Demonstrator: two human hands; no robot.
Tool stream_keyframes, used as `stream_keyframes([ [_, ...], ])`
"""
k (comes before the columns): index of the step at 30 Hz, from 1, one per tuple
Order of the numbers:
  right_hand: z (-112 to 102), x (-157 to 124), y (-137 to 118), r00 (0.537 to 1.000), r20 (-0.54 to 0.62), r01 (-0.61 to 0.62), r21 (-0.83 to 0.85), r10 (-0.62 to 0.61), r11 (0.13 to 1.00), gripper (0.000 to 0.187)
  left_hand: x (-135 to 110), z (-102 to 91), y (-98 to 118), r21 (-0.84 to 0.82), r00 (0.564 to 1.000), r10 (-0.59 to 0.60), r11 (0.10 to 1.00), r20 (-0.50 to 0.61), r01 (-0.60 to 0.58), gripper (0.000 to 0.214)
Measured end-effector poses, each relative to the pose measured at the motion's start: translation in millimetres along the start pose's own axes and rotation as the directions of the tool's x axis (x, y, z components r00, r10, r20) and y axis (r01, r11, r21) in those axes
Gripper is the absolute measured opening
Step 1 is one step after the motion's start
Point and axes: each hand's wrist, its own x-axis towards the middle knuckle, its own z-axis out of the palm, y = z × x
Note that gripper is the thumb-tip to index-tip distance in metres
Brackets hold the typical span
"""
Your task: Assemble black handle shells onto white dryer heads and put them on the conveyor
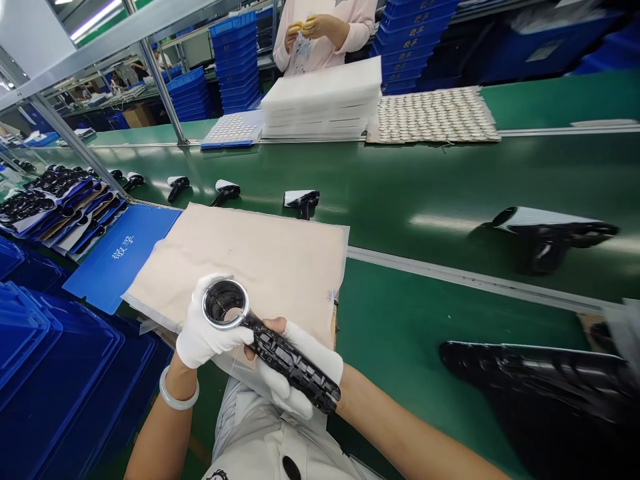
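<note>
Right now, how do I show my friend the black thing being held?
Find the green belt with a beige sheet. White-gloved hands above it grip a black ribbed handle. It ends in a silver ring, unlike the white-topped pieces nearby.

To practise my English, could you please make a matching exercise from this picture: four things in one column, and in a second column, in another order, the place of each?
Things
1. black ribbed handle
2. pale bangle
3. blue board with white characters
4. stack of white trays

Places
A. around the left wrist
B. across the green belt
C. held in the left hand and the right hand
D. beside the beige pad, on its left

Right pairs: 1-C, 2-A, 3-D, 4-B
</note>
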Motion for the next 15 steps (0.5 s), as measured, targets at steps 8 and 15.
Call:
stream_keyframes([
  [8,18.9,-17.3,-3.8,0.993,-0.054,0.104,-0.003,-0.104,0.995,0.052,4.1,-4.6,-6.9,-0.052,0.999,0.032,0.998,0.036,-0.030,0.064],
  [15,27.0,-31.6,-13.4,0.790,-0.289,0.123,-0.789,-0.540,0.602,0.023,-14.7,-6.3,8.3,0.108,0.992,-0.117,0.988,0.046,0.111,0.069],
])
